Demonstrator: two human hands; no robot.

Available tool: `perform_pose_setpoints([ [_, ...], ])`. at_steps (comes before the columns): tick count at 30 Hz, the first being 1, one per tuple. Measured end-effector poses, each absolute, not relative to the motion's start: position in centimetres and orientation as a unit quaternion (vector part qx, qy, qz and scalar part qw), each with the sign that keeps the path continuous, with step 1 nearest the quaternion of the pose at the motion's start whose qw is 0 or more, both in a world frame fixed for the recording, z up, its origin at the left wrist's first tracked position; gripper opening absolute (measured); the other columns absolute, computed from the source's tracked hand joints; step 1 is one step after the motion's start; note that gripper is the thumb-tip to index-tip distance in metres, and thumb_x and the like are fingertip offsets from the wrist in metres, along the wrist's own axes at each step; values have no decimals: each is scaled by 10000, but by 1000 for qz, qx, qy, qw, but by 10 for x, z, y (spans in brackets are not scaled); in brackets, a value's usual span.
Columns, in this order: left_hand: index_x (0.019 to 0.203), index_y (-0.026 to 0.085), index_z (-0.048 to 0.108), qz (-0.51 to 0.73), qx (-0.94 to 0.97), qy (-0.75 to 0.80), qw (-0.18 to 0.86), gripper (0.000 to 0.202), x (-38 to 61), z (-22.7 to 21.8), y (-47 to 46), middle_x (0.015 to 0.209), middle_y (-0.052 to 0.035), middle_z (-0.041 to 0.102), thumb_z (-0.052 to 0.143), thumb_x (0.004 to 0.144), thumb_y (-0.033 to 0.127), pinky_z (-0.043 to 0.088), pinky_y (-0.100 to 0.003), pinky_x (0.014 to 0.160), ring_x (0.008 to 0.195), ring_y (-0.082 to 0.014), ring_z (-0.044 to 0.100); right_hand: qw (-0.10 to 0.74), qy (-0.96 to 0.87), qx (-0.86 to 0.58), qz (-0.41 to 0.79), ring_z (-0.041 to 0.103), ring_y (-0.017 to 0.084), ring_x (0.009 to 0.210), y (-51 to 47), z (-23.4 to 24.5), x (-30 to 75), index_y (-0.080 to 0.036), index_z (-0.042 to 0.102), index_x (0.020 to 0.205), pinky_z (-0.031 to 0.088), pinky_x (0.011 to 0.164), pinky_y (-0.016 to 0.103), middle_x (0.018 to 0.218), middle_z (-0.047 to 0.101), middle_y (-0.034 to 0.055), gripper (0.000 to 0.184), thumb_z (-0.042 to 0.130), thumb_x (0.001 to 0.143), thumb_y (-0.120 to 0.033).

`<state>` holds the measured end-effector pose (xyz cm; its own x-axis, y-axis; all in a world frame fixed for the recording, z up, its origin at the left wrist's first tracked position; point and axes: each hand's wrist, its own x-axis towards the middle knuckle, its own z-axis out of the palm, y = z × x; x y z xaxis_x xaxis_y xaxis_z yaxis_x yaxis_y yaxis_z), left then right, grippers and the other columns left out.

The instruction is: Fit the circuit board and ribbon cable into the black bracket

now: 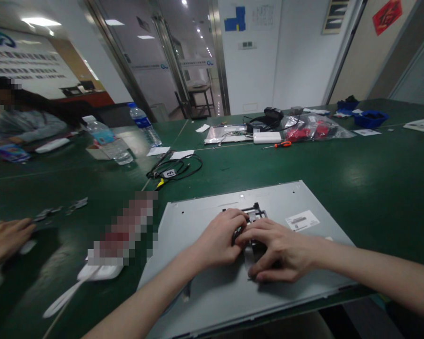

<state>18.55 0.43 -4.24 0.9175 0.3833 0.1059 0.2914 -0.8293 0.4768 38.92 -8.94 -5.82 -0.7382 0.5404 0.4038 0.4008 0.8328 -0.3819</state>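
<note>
A flat light-grey metal panel [205, 226], like the back of a display, lies on the green table in front of me. Around its middle sits a small metal bracket [248, 256] with black ends. My left hand [221, 240] rests on the panel, its fingers curled on the bracket's left side. From the right, my right hand [279, 249] holds the bracket, thumb near its lower end and fingers across its upper part. Both sets of fingertips are close together and partly hide the bracket. A white barcode label [302, 220] is stuck right of my hands.
Another person's hand [7, 240] is at the left, near small grey pieces [78, 203]. Black cables [178, 168], two water bottles [108, 141] [144, 125], an orange screwdriver [282, 144], a white box [267, 137] and plastic bags [314, 128] lie beyond the panel.
</note>
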Motion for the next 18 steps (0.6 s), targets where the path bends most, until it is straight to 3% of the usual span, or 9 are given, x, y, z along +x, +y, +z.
perform_pose_setpoints([
  [9, 915, 195, 568, 98, 953, 173, 230, 143, 184, -39, 2, 1104, -90, 609, 583, 775, 172, 466, -471, 936, 1066, -278, 545, 317, -904, -260, 119, 514, 249, 1196, -86, -62, 390, -240, 751, 926, 397, 1013, 470, 1297, 543, 107, 169, 600, 905, -312],
  [18, 929, 202, 552, 86, 957, 162, 225, 244, 183, -32, -2, 1153, -92, 585, 638, 701, 205, 452, -495, 971, 1093, -296, 527, 317, -904, -268, 102, 518, 249, 1183, -86, -64, 391, -218, 734, 850, 398, 1002, 464, 1269, 567, 101, 148, 609, 888, -287],
])
